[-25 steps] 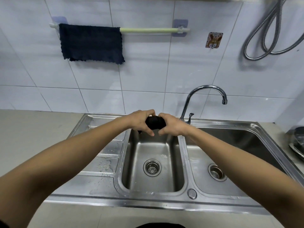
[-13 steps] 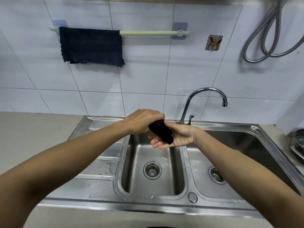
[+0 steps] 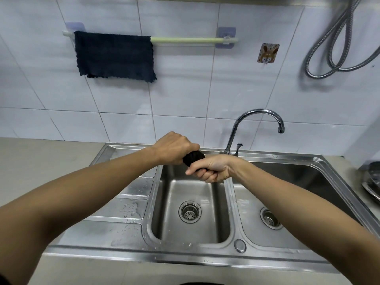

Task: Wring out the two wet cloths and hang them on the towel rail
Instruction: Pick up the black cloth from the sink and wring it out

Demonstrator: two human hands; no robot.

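Note:
A dark cloth (image 3: 194, 157), twisted into a tight roll, is gripped at both ends above the left basin of the steel sink (image 3: 131, 210). My left hand (image 3: 174, 148) clasps its upper end, knuckles up. My right hand (image 3: 209, 168) is closed around its lower end, fingers curled underneath. Most of the roll is hidden inside the two fists. A second dark blue cloth (image 3: 115, 56) hangs spread over the left part of the pale green towel rail (image 3: 189, 40) on the tiled wall.
A curved chrome tap (image 3: 257, 120) rises behind the divider between the two basins. The drainboard on the left carries water drops. A metal shower hose (image 3: 337, 48) loops on the wall at right. Dishes (image 3: 372, 182) sit at the right edge.
My right hand, open under the roll half a second ago, has closed around its lower end. My left hand has stayed clasped on the upper end, and the cloth looks more tightly twisted.

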